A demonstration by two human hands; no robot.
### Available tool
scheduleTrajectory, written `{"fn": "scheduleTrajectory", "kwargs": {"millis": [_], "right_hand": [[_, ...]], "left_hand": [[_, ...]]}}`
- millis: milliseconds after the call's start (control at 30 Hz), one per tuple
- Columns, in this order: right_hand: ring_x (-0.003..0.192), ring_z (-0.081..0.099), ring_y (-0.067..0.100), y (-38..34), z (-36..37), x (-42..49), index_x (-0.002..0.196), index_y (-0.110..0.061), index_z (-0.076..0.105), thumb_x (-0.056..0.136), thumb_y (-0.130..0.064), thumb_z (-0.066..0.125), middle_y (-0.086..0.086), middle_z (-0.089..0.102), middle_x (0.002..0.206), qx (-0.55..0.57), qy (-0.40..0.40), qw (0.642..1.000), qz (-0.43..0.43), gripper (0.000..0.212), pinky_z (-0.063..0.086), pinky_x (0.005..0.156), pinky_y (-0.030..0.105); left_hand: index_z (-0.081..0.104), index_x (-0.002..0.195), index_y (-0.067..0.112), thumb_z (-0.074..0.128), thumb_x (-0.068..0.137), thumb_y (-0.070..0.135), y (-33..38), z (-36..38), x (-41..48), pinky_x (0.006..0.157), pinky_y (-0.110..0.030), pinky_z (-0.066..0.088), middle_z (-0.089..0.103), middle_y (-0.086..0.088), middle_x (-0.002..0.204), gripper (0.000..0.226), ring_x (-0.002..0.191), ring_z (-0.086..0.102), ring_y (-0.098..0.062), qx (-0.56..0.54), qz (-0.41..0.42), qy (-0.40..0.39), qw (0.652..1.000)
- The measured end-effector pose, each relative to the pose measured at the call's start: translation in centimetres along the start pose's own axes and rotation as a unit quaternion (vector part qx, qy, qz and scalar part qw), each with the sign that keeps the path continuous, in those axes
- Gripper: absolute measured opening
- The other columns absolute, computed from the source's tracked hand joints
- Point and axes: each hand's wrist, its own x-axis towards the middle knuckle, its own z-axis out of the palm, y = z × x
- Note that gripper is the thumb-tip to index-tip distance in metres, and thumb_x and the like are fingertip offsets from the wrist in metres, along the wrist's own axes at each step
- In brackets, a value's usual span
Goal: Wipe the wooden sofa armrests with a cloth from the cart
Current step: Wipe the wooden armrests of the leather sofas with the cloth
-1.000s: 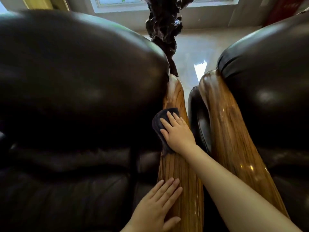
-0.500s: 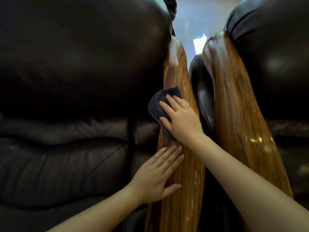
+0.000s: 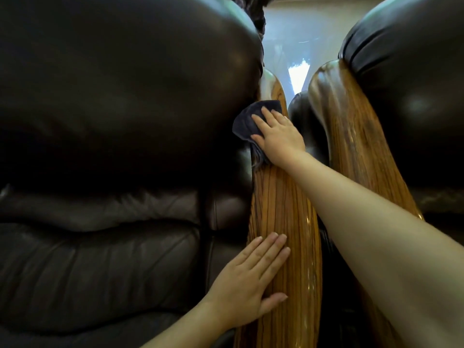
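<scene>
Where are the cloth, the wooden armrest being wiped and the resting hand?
cloth (image 3: 244,121): head view, its uncovered left fold.
wooden armrest (image 3: 283,209): head view, bare grain below the cloth.
left hand (image 3: 251,280): head view, back of the hand, flat on the armrest.

Wooden armrest (image 3: 283,202) carries dark cloth (image 3: 244,123) near far end, left hand (image 3: 248,285) flat on near part.
</scene>
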Motion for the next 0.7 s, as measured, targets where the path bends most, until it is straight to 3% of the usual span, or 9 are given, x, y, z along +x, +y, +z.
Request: {"fn": "scheduleTrajectory", "kwargs": {"millis": [267, 467, 567, 700], "right_hand": [[0.135, 0.033, 0.030, -1.1, -0.6, -7.3, 0.134, -0.014, 0.044, 0.091, -0.029, 0.050, 0.012, 0.043, 0.145, 0.054, 0.042, 0.996, -0.057, 0.046, 0.018, 0.115, 0.042], [0.140, 0.027, 0.021, -1.2, -0.9, -13.1, 0.137, -0.024, 0.038, 0.090, -0.032, 0.051, 0.004, 0.040, 0.147, 0.058, 0.001, 0.993, -0.100, 0.050, 0.013, 0.116, 0.038], [0.141, 0.022, 0.017, -1.2, -0.5, -16.2, 0.138, -0.028, 0.032, 0.089, -0.035, 0.049, 0.000, 0.037, 0.149, 0.051, -0.026, 0.991, -0.121, 0.053, 0.008, 0.115, 0.036], [0.138, 0.032, 0.022, -0.7, -0.1, -16.4, 0.136, -0.024, 0.039, 0.089, -0.031, 0.049, 0.004, 0.044, 0.145, 0.037, -0.012, 0.989, -0.143, 0.048, 0.014, 0.114, 0.044]], "left_hand": [[0.017, 0.145, 0.013, 0.027, 0.092, 0.060, 0.1, -0.1, 0.1, 0.115, -0.033, 0.003, 0.019, -0.007, 0.153, 0.072, 0.143, 0.009, -0.019, 0.003, 0.002, -0.001, 1.000], [0.020, 0.144, 0.014, 0.028, 0.091, 0.060, 0.1, -0.2, 0.0, 0.116, -0.031, 0.000, 0.022, -0.005, 0.151, 0.070, 0.143, 0.008, -0.018, -0.004, 0.006, 0.005, 1.000], [0.023, 0.144, 0.019, 0.030, 0.094, 0.052, 0.1, 0.1, -0.2, 0.117, -0.034, -0.001, 0.027, -0.001, 0.149, 0.060, 0.140, 0.017, -0.014, 0.000, 0.058, 0.020, 0.998], [0.024, 0.143, 0.020, 0.029, 0.097, 0.045, -0.2, 0.6, -0.1, 0.117, -0.034, 0.006, 0.029, 0.001, 0.149, 0.053, 0.141, 0.019, -0.013, -0.005, 0.101, 0.047, 0.994]]}}
